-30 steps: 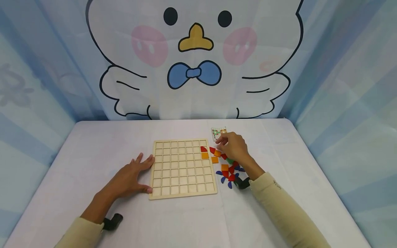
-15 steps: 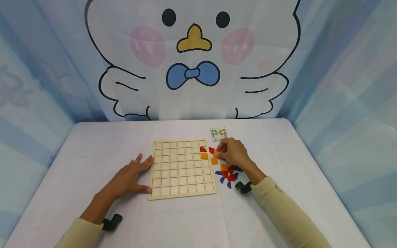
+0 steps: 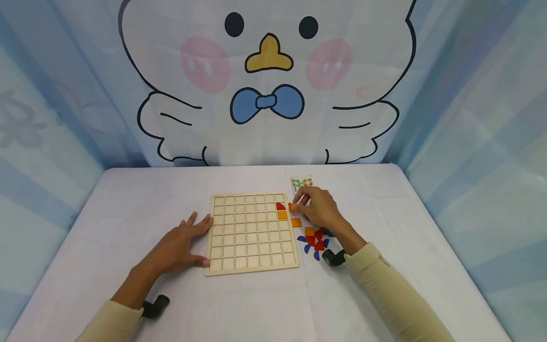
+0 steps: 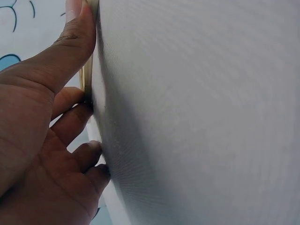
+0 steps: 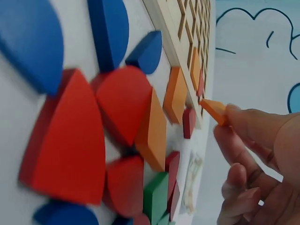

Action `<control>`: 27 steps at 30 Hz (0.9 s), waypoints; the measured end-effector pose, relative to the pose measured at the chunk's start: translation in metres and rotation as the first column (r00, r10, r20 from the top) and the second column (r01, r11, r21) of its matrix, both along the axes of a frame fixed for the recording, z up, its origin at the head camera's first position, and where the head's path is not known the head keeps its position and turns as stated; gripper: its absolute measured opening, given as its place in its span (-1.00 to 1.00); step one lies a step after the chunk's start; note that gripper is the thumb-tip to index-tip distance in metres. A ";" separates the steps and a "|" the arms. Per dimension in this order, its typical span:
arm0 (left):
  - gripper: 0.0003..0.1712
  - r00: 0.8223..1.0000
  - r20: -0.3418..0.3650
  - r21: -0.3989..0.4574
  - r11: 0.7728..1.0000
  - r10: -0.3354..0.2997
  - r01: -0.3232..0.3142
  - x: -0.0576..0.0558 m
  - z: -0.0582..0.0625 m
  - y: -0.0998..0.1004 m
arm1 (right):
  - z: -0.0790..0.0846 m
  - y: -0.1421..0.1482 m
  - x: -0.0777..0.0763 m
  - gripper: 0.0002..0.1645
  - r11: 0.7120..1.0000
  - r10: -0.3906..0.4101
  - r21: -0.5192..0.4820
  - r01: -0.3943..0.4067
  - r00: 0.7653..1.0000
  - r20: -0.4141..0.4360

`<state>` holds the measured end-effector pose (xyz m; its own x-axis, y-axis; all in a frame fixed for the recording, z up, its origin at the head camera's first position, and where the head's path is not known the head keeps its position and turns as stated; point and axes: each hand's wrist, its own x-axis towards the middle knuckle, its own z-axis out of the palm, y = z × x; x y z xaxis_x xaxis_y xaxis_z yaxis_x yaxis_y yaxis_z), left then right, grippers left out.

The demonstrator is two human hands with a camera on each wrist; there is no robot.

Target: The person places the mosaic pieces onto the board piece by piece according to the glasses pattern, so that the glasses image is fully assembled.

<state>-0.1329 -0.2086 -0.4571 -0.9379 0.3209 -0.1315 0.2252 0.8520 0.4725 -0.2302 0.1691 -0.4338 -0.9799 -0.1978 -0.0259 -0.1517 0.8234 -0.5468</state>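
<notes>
A wooden grid board (image 3: 245, 237) lies on the white-covered table, with a red quarter-round piece (image 3: 280, 206) and an orange square piece (image 3: 282, 215) in cells near its upper right corner. My left hand (image 3: 181, 242) rests at the board's left edge, fingers spread, thumb and fingertips touching the rim. Between thumb and forefinger, my right hand (image 3: 318, 206) pinches another orange square (image 5: 214, 110), raised just off the board's right side. The right wrist view shows that hand's other fingers loosely bent. Another loose orange square (image 3: 296, 222) lies close to the board's right edge.
Red, blue, green and orange pieces lie in a loose pile right of the board, including a blue half-round piece (image 3: 316, 255). A small pattern card (image 3: 301, 182) lies behind, partly covered by the right hand. A curtain with a cartoon figure hangs beyond the table.
My right hand has come down to the loose pieces, pinched an orange square and shifted slightly left with it toward the board. The left hand has stayed at the board's edge.
</notes>
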 end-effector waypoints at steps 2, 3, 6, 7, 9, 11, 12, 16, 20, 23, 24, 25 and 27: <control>0.38 1.000 0.002 0.001 1.000 0.001 -0.001 0.000 0.000 0.000 | -0.001 -0.006 -0.001 -0.86 1.000 -0.001 -0.026 0.000 1.000 -0.012; 0.38 1.000 0.004 0.001 1.000 0.002 -0.002 0.000 -0.001 -0.001 | -0.002 -0.009 -0.001 -0.86 0.999 0.000 -0.036 -0.001 1.000 -0.015; 0.38 1.000 0.009 0.003 1.000 0.003 -0.003 -0.001 -0.001 -0.001 | -0.005 -0.018 -0.003 -0.87 0.998 0.004 -0.062 -0.005 1.000 -0.019; 0.39 1.000 0.011 0.003 1.000 0.004 -0.004 -0.001 -0.001 -0.001 | -0.005 -0.020 -0.004 -0.88 0.997 0.011 -0.071 -0.012 1.000 -0.019; 0.39 1.000 0.011 0.000 1.000 0.007 -0.007 0.000 -0.001 0.000 | -0.006 -0.026 -0.005 -0.89 0.996 0.027 -0.079 -0.029 0.999 -0.025; 0.38 1.000 0.011 0.001 1.000 0.010 -0.010 0.000 0.000 0.000 | -0.007 -0.031 -0.007 -0.90 0.996 0.040 -0.081 -0.043 0.999 -0.034; 0.38 1.000 0.012 0.002 1.000 0.012 -0.012 0.000 0.000 0.000 | -0.007 -0.033 -0.008 -0.90 0.996 0.045 -0.080 -0.048 0.998 -0.038; 0.38 1.000 0.013 0.009 1.000 0.013 -0.013 0.001 0.001 0.002 | -0.007 -0.043 -0.010 -0.89 0.996 0.048 -0.072 -0.051 0.998 -0.043; 0.39 1.000 0.018 0.006 1.000 0.018 -0.018 0.001 0.000 0.002 | -0.009 -0.051 -0.012 -0.86 0.996 0.054 -0.062 -0.056 0.998 -0.041; 0.39 1.000 0.020 0.002 1.000 0.020 -0.020 0.002 0.001 0.002 | -0.011 -0.054 -0.013 -0.85 0.997 0.057 -0.047 -0.059 0.997 -0.046; 0.39 1.000 0.018 0.001 1.000 0.020 -0.020 0.002 0.001 0.002 | -0.011 -0.056 -0.013 -0.85 0.998 0.054 -0.042 -0.056 0.997 -0.047; 0.39 1.000 0.017 0.000 1.000 0.019 -0.019 0.002 0.001 0.002 | -0.012 -0.057 -0.014 -0.85 0.998 0.053 -0.034 -0.055 0.997 -0.049; 0.38 1.000 0.013 0.000 1.000 0.019 -0.019 0.002 0.001 0.002 | -0.012 -0.059 -0.014 -0.86 0.999 0.047 -0.010 -0.048 0.997 -0.053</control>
